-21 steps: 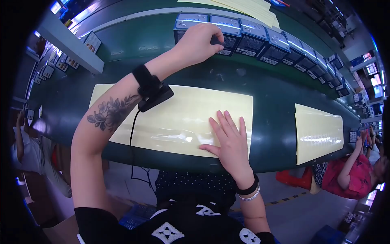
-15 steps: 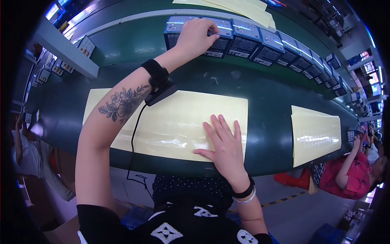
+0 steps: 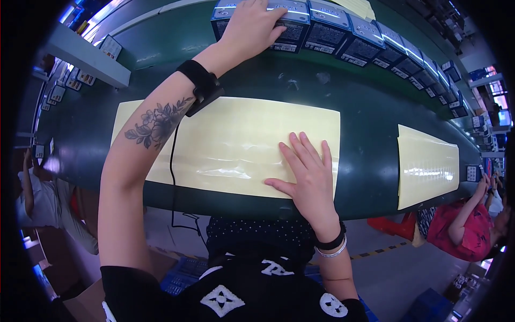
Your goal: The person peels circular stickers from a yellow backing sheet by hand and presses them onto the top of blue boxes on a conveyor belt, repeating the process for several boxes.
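On the dark-green desk (image 3: 367,161), we spread our empty right hand (image 3: 314,185) flat at five o'clock on the pale-yellow, glossy, rectangular sheet (image 3: 236,134), perhaps steadying it, while our left hand (image 3: 249,31) half-curls its fingers over dark-blue cardboard boxes (image 3: 327,32) at twelve, grip unclear.

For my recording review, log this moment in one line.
left hand: at blue box row; right hand: spread on yellow sheet; other yellow sheets: farther right on table
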`<move>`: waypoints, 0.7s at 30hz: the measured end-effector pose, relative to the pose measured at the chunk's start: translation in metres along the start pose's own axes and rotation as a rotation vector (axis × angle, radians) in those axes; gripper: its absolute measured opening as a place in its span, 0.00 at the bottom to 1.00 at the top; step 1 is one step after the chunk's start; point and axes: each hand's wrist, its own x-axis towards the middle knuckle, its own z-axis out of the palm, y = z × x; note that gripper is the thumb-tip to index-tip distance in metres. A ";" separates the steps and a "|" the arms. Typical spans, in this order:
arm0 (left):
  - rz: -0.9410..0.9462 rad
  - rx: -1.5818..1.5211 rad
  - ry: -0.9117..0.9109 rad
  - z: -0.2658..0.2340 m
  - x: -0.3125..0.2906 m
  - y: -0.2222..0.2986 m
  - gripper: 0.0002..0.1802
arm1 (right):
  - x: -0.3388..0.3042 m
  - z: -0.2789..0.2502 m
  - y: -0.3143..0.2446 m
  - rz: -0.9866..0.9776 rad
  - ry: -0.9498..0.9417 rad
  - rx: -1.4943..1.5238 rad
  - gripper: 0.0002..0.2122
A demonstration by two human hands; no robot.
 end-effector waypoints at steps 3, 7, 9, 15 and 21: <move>0.001 0.014 -0.181 -0.034 -0.016 0.052 0.13 | -0.003 0.000 0.008 0.012 0.011 -0.012 0.31; 0.025 -0.279 -0.653 -0.113 -0.093 0.119 0.17 | -0.007 -0.005 0.005 0.005 0.025 -0.021 0.28; -0.030 -0.338 -0.706 -0.123 -0.121 0.132 0.16 | -0.009 -0.005 0.002 -0.009 0.025 -0.027 0.26; -0.156 -0.442 -0.542 -0.118 -0.143 0.139 0.12 | -0.013 -0.006 0.004 -0.011 0.038 -0.017 0.22; 0.002 -0.335 -0.459 -0.120 -0.148 0.152 0.10 | -0.018 -0.009 0.007 0.022 0.064 -0.008 0.20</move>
